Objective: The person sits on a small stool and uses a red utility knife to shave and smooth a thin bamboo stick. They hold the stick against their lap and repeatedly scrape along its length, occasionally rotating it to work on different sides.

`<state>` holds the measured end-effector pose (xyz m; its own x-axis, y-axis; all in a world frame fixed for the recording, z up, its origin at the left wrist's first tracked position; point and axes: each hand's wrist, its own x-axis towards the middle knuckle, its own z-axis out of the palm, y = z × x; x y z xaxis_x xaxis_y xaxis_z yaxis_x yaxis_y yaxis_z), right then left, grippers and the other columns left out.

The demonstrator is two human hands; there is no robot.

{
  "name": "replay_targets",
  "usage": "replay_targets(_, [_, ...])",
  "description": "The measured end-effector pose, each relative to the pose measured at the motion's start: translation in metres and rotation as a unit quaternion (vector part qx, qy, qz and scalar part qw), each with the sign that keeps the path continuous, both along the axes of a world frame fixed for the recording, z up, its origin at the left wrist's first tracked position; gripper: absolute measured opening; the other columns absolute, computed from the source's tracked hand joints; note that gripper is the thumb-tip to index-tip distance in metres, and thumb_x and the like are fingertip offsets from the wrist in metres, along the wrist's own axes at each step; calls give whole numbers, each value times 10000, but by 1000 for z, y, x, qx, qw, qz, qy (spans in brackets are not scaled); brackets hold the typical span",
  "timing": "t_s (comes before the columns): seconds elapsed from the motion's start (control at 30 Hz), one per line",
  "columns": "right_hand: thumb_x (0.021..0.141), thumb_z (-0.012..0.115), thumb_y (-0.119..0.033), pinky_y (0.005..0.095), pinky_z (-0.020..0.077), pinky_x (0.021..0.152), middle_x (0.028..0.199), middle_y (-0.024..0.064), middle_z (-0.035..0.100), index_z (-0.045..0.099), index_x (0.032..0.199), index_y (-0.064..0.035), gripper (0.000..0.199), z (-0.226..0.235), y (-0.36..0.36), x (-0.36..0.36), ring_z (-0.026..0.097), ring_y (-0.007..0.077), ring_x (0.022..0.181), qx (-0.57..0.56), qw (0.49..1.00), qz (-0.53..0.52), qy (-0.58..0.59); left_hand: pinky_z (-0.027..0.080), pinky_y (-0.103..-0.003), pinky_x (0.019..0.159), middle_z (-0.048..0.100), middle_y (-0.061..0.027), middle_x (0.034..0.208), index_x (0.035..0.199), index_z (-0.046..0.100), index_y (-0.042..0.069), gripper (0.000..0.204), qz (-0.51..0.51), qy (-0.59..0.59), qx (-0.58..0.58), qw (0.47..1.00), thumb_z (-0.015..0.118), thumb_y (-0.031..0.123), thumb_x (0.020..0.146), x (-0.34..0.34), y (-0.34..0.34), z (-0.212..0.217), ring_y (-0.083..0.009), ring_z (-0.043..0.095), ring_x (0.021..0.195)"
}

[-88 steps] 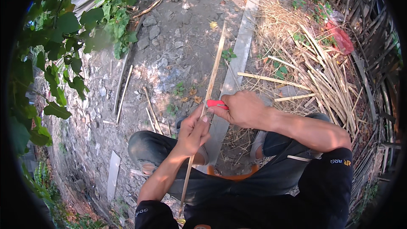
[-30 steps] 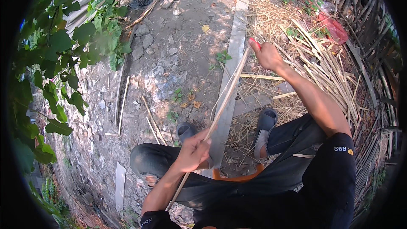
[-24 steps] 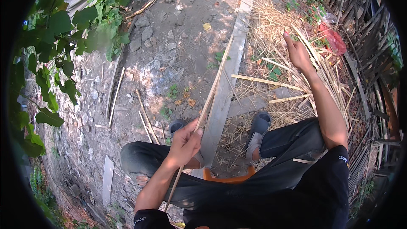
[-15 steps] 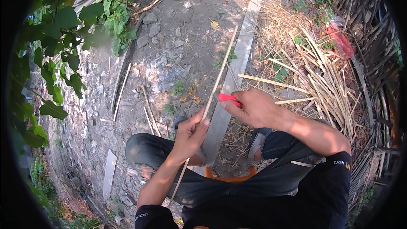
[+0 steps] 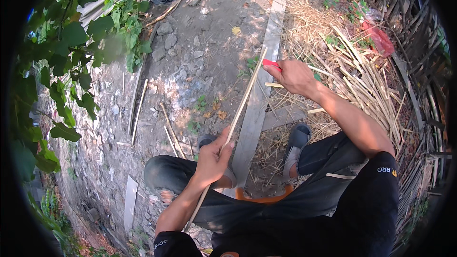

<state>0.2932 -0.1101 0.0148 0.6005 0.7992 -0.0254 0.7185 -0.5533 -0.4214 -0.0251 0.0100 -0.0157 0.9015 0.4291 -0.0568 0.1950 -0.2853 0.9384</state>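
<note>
A long, thin bamboo strip slants from beside my left thigh up toward the board. My left hand is closed around it at about its middle, thumb lying along it. My right hand is closed on a red-handled knife, whose front end meets the strip close to its far tip. I cannot make out the blade. Below the strip, a long grey wooden board lies on the ground between my feet and stretches away from me.
To the right lies a pile of split bamboo strips over pale shavings. A red plastic bag rests beyond it, near a stick fence. Leafy branches hang at the left. An orange seat edge shows between my legs.
My right hand has moved away from me with the red-handled knife, from near the strip's middle to its far end. The strip's far tip has dipped nearer; my left hand keeps its hold.
</note>
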Motion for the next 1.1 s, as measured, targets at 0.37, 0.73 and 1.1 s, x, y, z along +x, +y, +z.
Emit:
replay_targets(0.37, [1033, 322, -725, 523, 526, 799, 716, 327, 665, 697, 700, 74, 944, -13, -101, 209, 707, 453, 786, 117, 922, -357, -93, 476, -225, 747, 693, -92, 1023, 1500, 515, -33, 493, -50, 46, 5, 998, 627, 98, 1037, -21, 1, 8, -44, 573, 826])
replay_targets(0.73, [1063, 512, -532, 486, 478, 612, 578, 226, 562, 655, 720, 32, 675, 45, -25, -30, 611, 394, 586, 112, 990, 33, 84, 339, -208, 545, 446, 77, 622, 1613, 391, 54, 557, 22, 40, -130, 990, 559, 210, 1105, 7, 7, 33, -17, 404, 562])
replay_targets(1.1, [1046, 510, -590, 555, 538, 656, 641, 254, 643, 732, 857, -3, 656, 4, 0, -107, 679, 468, 673, 0, 976, 185, 115, 303, -222, 541, 439, 101, 696, 1480, 551, 28, 412, 17, 21, -103, 994, 562, 174, 1095, 19, 4, 21, -8, 389, 601])
